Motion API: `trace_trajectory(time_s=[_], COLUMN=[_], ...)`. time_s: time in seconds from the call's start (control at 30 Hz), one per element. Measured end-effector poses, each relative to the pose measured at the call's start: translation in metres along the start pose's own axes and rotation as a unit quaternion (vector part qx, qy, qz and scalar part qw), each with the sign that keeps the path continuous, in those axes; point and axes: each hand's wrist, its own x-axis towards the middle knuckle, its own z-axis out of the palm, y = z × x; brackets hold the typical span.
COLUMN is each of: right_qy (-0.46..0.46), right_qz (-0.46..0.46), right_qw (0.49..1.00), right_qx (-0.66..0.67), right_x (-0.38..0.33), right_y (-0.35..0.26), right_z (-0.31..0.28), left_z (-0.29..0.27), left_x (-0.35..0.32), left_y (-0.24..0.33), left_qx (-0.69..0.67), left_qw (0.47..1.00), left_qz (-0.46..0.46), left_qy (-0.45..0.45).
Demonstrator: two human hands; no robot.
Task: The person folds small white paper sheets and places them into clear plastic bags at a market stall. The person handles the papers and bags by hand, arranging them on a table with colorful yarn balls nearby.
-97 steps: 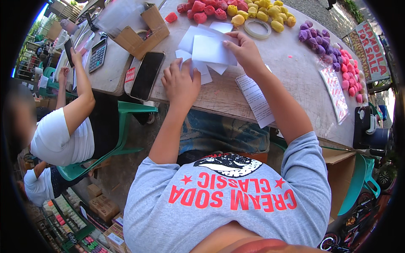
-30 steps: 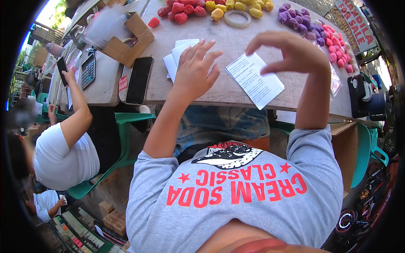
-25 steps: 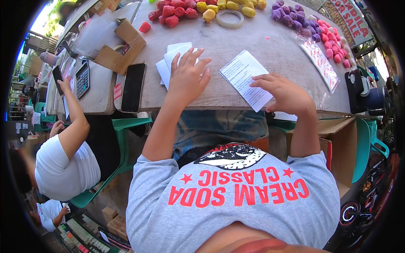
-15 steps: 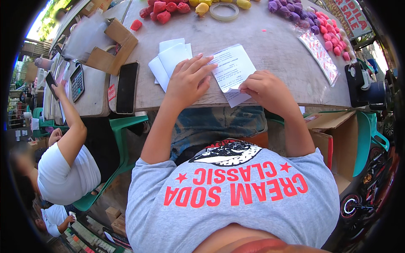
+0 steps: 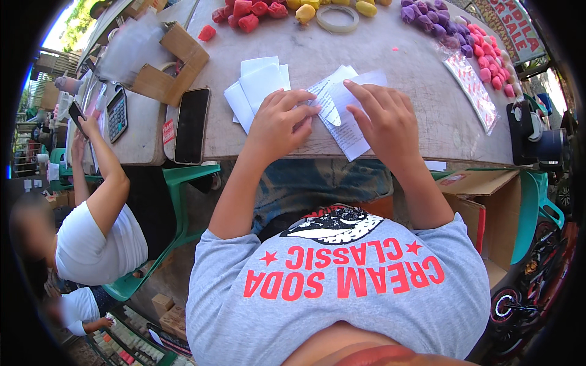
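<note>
A printed sheet of paper [image 5: 351, 137] lies on the table before me, bent over so that a curled flap stands up in its middle. My left hand [image 5: 282, 119] rests at its left edge, fingers bent and slightly apart, fingertips on the paper. My right hand [image 5: 387, 116] is over the right side of the sheet, thumb and fingers spread, the index fingertip against the raised flap. Part of the sheet is hidden under the right hand. Beside my left hand lies a loose pile of blank white papers [image 5: 259, 79].
Red [image 5: 248, 23], yellow [image 5: 305, 13] and purple wrapped bundles [image 5: 436, 18] line the far side, with a tape roll [image 5: 337, 19]. A plastic packet [image 5: 473, 91] lies right. A black phone [image 5: 191, 125] and open carton [image 5: 165, 79] are left, near a seated person [image 5: 101, 244] holding a phone.
My right hand has moved up from the sheet's lower right corner and spread its fingers, and the paper is now bent over. My left hand stays at the left edge.
</note>
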Motion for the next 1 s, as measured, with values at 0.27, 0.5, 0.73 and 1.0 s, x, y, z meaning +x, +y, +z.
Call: trace_trajectory(time_s=[0.27,0.5,0.73,1.0], right_qy=[-0.127,-0.137,-0.16,-0.191], right_qz=[-0.06,-0.067,-0.071,0.031], right_qw=[0.989,0.985,0.981,0.961], right_qx=[0.045,0.083,0.081,0.196], right_x=[-0.022,-0.014,-0.011,-0.01], right_y=[0.011,0.015,0.018,0.019], right_z=[0.024,0.028,0.031,0.037], left_z=[-0.002,-0.003,0.001,0.016], left_x=[-0.006,-0.005,-0.003,0.016], left_y=[-0.001,0.005,0.002,0.03], left_qx=[-0.07,-0.059,-0.066,0.027], left_qw=[0.996,0.998,0.997,0.992], left_qz=[-0.054,-0.037,-0.034,-0.118], left_qy=[0.012,0.002,0.019,0.041])
